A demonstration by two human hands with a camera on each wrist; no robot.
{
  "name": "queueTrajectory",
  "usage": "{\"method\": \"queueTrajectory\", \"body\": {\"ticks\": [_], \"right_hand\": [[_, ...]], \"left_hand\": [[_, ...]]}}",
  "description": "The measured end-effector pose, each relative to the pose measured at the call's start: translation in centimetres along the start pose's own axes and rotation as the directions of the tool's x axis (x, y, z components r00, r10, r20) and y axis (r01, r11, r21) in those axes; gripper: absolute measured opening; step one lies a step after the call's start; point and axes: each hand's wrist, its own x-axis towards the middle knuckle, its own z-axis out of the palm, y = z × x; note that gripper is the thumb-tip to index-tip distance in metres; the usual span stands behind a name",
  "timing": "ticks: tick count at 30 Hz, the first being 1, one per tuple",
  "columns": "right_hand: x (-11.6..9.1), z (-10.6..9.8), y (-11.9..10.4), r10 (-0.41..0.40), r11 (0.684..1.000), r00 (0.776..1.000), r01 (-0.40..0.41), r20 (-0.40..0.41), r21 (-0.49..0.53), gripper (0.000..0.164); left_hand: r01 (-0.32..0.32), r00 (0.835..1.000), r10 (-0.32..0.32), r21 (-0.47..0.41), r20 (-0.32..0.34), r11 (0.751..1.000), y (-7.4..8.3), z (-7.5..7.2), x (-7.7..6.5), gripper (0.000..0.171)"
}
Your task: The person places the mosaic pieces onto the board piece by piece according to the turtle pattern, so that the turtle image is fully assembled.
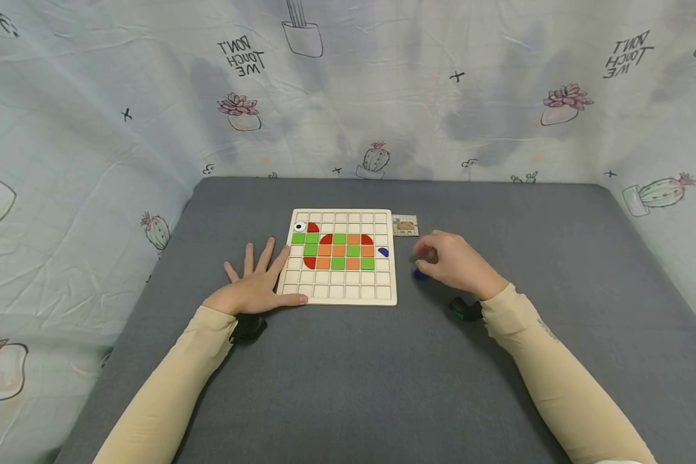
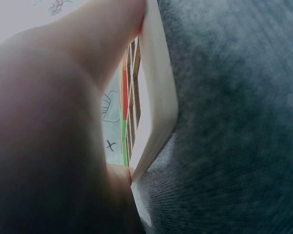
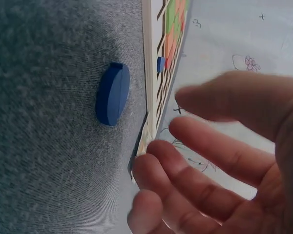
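Observation:
A square wooden grid board lies on the table, with green, orange and red tiles forming a shape across its middle. My left hand is spread at its lower left corner, thumb on the front rim and index finger along the left edge. My right hand hovers right of the board, fingers loosely bent, thumb and index apart, holding nothing. Just below its fingertips a blue semicircular piece lies on the cloth, partly hidden in the head view. Another blue piece sits on the board's right side.
A small picture card lies against the board's upper right edge. A white disc with a black dot sits near the board's upper left corner. Grey cloth covers the table, and a printed curtain hangs behind it.

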Motion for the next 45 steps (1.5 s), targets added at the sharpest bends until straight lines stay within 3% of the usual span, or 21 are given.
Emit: {"method": "queueTrajectory", "body": {"ticks": [9,20,45], "right_hand": [[-0.4,0.5,0.0,-0.086,0.995,0.992,0.089,0.093,-0.033,0.031],[-0.1,1.1,-0.2,-0.104,0.988,0.985,0.118,0.139,-0.098,0.029],[-0.2,2.2,-0.6,-0.176,0.975,0.982,0.183,0.065,-0.126,0.016]], "left_hand": [[-0.003,1.0,0.002,-0.037,-0.01,0.999,-0.2,0.2,0.1,0.132],[0.02,1.0,-0.02,-0.042,-0.004,0.999,-0.6,0.5,0.5,0.129],[0.007,1.0,-0.007,-0.028,0.002,1.0,-0.3,0.3,0.4,0.128]]}}
